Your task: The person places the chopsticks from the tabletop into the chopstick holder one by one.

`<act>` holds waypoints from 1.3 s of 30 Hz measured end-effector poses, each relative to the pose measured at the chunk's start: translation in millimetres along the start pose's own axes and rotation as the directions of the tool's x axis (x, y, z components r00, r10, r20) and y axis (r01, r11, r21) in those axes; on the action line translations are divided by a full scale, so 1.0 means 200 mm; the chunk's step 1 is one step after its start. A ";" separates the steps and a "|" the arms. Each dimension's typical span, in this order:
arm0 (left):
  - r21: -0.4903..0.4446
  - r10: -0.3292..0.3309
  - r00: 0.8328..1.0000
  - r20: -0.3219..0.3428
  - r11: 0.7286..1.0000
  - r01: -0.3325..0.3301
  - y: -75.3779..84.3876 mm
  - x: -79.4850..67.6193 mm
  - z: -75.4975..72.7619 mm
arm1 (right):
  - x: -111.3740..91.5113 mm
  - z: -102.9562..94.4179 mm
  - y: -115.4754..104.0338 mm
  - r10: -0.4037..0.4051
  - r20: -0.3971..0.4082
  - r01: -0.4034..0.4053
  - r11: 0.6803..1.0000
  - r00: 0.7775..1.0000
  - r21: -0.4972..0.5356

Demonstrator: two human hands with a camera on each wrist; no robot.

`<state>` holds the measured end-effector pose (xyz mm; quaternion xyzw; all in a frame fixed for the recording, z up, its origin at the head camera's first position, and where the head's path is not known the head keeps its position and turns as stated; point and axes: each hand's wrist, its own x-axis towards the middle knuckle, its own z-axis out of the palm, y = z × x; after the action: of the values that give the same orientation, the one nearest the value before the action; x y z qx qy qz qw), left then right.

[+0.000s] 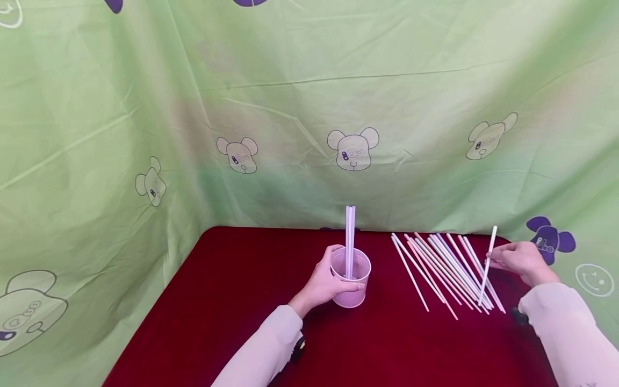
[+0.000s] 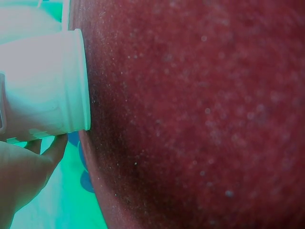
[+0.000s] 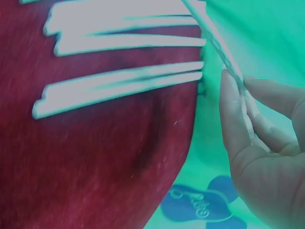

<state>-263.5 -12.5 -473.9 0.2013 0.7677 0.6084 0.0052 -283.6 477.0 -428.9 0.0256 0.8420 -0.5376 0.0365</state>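
Note:
A small pink bucket-like cup (image 1: 352, 299) stands upright on the dark red cloth. My left hand (image 1: 325, 280) grips its side, with the thumb across the front; in the left wrist view fingers (image 2: 55, 151) curl round the pale cup (image 2: 40, 86). Several lilac straws (image 1: 350, 231) stand together inside it. On the right, my right hand (image 1: 521, 260) pinches one pale straw (image 1: 492, 239) between thumb and fingertips, tilted above the others. The right wrist view shows this straw (image 3: 212, 36) slanting up from the fingers. Many loose straws (image 1: 437, 269) lie side by side between the cup and my right hand.
The table (image 1: 232, 301) is covered in dark red cloth and ends at a back edge. Behind and beside it hangs a green curtain (image 1: 290, 107) printed with bear heads. Dark bands (image 1: 298, 348) show at my wrists under white sleeves.

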 end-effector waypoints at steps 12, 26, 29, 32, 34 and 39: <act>-0.014 -0.013 1.000 -0.004 1.000 0.013 0.00 -0.01 0.00 | 0.01 0.17 -0.22 -0.096 -0.058 0.110 0.932 0.994 0.346; -0.005 0.001 1.000 0.001 1.000 -0.001 0.00 0.00 -0.01 | 0.00 0.40 -0.65 -0.249 -0.203 0.319 0.805 0.947 0.501; -0.007 -0.003 1.000 0.000 1.000 0.003 0.00 0.00 -0.01 | 0.00 0.48 -0.72 -0.275 -0.216 0.349 0.781 0.937 0.518; -0.003 -0.011 1.000 0.000 1.000 0.011 0.00 0.00 -0.01 | 0.01 0.55 -0.76 -0.301 -0.225 0.375 0.742 0.927 0.556; 0.001 -0.017 1.000 0.004 1.000 0.017 -0.01 0.00 0.00 | 0.01 0.60 -0.79 -0.321 -0.233 0.396 0.722 0.918 0.568; 0.005 -0.015 1.000 0.004 1.000 0.015 0.00 0.00 0.00 | 0.02 0.71 -0.86 -0.368 -0.229 0.429 0.684 0.901 0.590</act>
<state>-264.5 -13.0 -473.8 0.1966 0.7708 0.6059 0.0107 -296.1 275.4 -333.5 -0.1226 0.6002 -0.7796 -0.1307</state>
